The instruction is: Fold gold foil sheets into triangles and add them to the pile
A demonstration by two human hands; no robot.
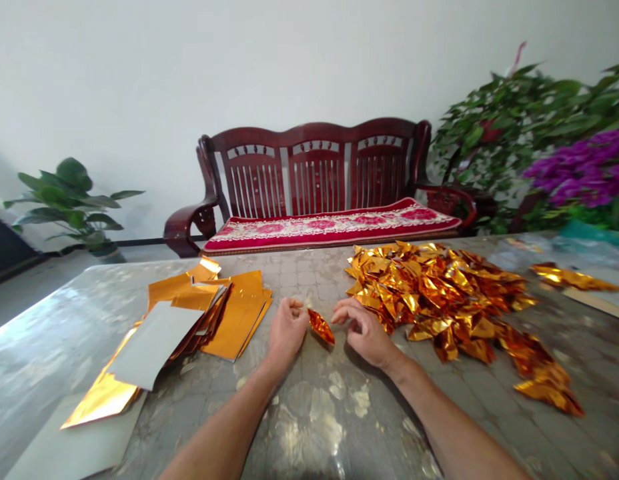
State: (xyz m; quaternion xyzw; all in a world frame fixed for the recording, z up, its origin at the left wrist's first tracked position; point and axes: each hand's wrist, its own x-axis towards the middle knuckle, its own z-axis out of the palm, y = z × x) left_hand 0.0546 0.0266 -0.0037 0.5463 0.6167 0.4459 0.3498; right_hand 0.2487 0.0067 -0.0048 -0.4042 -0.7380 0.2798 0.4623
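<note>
A small folded piece of orange-gold foil paper [320, 327] is between my two hands, just above or on the table; the gap cannot be made out. My left hand [288, 325] is closed, its fingertips at the upper left end of this folded foil paper. On the other side, my right hand [362, 330] is beside the piece with bent fingers and the thumb apart, and nothing shows in its grasp. Left of my hands lie flat gold foil sheets [234, 320], some with a grey-white back [157, 340] facing up. A large heap of folded foil pieces [434, 287] spreads to the right.
The table [309, 427] has a patterned, shiny cover. Clear plastic wrapping [527, 250] and another strip of gold foil [574, 277] lie at the far right. Beyond the table stands a dark red wooden bench [314, 167], with potted plants [72, 200] and purple flowers [584, 167] at the sides.
</note>
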